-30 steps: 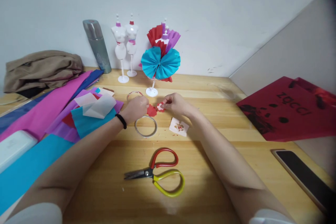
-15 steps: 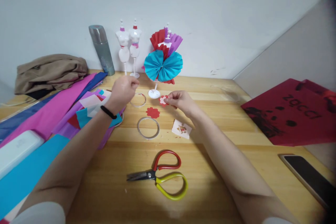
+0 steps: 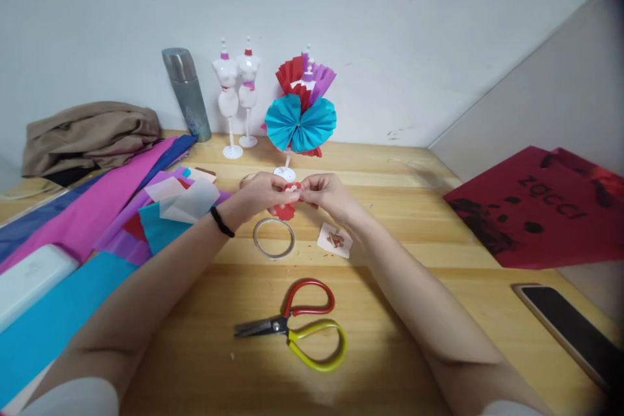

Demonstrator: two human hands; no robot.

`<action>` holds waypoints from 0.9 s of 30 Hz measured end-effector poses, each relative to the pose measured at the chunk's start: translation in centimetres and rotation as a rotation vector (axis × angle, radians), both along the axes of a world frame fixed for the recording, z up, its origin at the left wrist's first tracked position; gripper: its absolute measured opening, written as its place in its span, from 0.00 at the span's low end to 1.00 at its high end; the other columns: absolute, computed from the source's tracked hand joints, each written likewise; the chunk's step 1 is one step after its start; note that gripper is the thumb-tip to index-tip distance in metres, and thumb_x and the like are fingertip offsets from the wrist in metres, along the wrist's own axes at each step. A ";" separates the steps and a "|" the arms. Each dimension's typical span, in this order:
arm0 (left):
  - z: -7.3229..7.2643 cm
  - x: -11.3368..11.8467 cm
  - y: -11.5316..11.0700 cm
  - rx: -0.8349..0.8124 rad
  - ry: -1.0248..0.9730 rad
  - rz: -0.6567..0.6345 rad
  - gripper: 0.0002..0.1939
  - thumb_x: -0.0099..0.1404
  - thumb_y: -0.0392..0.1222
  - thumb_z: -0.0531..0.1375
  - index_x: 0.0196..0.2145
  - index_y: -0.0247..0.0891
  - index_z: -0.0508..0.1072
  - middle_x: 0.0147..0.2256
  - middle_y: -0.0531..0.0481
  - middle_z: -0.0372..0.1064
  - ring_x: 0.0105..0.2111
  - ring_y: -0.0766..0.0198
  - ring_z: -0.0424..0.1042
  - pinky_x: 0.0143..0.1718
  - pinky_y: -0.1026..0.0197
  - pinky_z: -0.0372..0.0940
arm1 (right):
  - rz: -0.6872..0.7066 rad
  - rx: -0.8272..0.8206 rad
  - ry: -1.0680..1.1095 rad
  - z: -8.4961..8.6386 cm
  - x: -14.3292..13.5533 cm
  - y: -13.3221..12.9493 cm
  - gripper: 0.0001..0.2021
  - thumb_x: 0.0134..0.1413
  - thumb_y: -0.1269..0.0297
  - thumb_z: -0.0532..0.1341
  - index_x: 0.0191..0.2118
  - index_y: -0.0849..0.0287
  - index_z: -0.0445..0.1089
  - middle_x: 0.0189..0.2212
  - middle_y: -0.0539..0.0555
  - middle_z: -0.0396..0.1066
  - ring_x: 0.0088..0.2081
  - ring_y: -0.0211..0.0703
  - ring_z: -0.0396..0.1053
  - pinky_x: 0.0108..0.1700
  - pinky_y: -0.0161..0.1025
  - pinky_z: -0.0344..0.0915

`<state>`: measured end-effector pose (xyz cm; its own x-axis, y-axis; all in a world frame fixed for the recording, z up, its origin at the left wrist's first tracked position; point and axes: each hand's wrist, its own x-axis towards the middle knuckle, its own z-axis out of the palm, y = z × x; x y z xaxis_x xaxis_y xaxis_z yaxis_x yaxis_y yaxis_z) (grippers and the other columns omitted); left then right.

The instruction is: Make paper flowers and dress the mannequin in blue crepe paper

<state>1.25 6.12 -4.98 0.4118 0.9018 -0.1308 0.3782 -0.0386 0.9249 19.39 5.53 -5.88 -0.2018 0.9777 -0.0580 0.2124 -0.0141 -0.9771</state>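
Between the fingertips of my left hand [image 3: 266,196] and my right hand [image 3: 325,195] is a small red and pale paper flower [image 3: 293,188]. Both hands are closed on its edges, and the fingers cover part of it. Just below on the table lies a larger red paper flower [image 3: 285,211], partly hidden by my left hand. Nearer me is a ring of narrow tape [image 3: 254,240]; another ring behind my left hand is mostly covered. A small mannequin [image 3: 285,175] dressed in blue, red and purple pleated paper stands right behind my hands.
Scissors [image 3: 277,325] with red and yellow handles lie in front, beside a small picture card [image 3: 335,240]. Two white mannequins [image 3: 228,103] and a flask [image 3: 188,94] stand at the back. Coloured paper [image 3: 112,201] covers the left; a red bag [image 3: 536,208] and phone [image 3: 565,331] are right.
My left hand has come down and right from above the table to the paper flower. My right hand has shifted slightly left, still holding the flower, so both hands now meet at it.
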 end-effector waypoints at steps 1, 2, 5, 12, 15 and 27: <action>-0.1 0.2 -0.1 -0.007 -0.002 0.019 0.12 0.52 0.47 0.68 0.24 0.34 0.76 0.19 0.55 0.68 0.19 0.72 0.65 0.20 0.70 0.61 | 0.000 0.005 -0.001 0.1 -0.1 -0.1 0.18 0.29 0.52 0.72 0.22 0.62 0.70 0.16 0.47 0.63 0.19 0.31 0.54 0.23 0.34 0.48; -0.1 0.2 -0.2 -0.012 -0.001 0.039 0.12 0.53 0.46 0.68 0.23 0.34 0.75 0.18 0.55 0.67 0.18 0.72 0.65 0.20 0.70 0.60 | 0.000 0.008 -0.001 0.1 -0.1 -0.1 0.19 0.29 0.51 0.72 0.21 0.62 0.70 0.16 0.47 0.64 0.19 0.31 0.54 0.23 0.34 0.48; 0.3 0.2 -0.3 -0.006 0.017 0.068 0.10 0.55 0.43 0.66 0.23 0.33 0.75 0.16 0.54 0.67 0.18 0.72 0.65 0.21 0.70 0.59 | -0.006 0.011 -0.004 0.3 -0.1 -0.2 0.19 0.29 0.51 0.72 0.21 0.61 0.69 0.17 0.47 0.64 0.20 0.31 0.55 0.24 0.34 0.49; 0.6 0.3 -0.1 0.058 0.078 0.110 0.10 0.56 0.40 0.64 0.20 0.34 0.73 0.15 0.55 0.65 0.17 0.71 0.64 0.20 0.69 0.58 | 0.010 0.002 0.003 0.6 -0.1 -0.4 0.19 0.31 0.50 0.71 0.22 0.61 0.69 0.16 0.47 0.62 0.19 0.31 0.53 0.24 0.34 0.48; 0.8 0.3 -0.2 0.059 0.066 0.103 0.10 0.56 0.38 0.62 0.20 0.34 0.72 0.15 0.55 0.65 0.17 0.71 0.64 0.20 0.69 0.58 | 0.012 0.003 0.021 0.6 -0.1 -0.4 0.17 0.33 0.51 0.70 0.23 0.61 0.70 0.17 0.47 0.64 0.20 0.32 0.54 0.24 0.34 0.49; 1.4 0.4 -0.3 -0.008 0.016 0.069 0.09 0.56 0.32 0.61 0.19 0.33 0.72 0.14 0.55 0.65 0.16 0.72 0.63 0.19 0.71 0.58 | 0.045 0.034 0.022 0.7 -0.2 -0.7 0.16 0.35 0.52 0.69 0.24 0.61 0.69 0.18 0.48 0.65 0.21 0.33 0.55 0.24 0.34 0.50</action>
<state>1.62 5.81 -3.58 0.3465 0.9269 -0.1442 0.3946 -0.0045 0.9188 19.23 4.85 -5.17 -0.2460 0.9691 -0.0196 0.1901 0.0284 -0.9814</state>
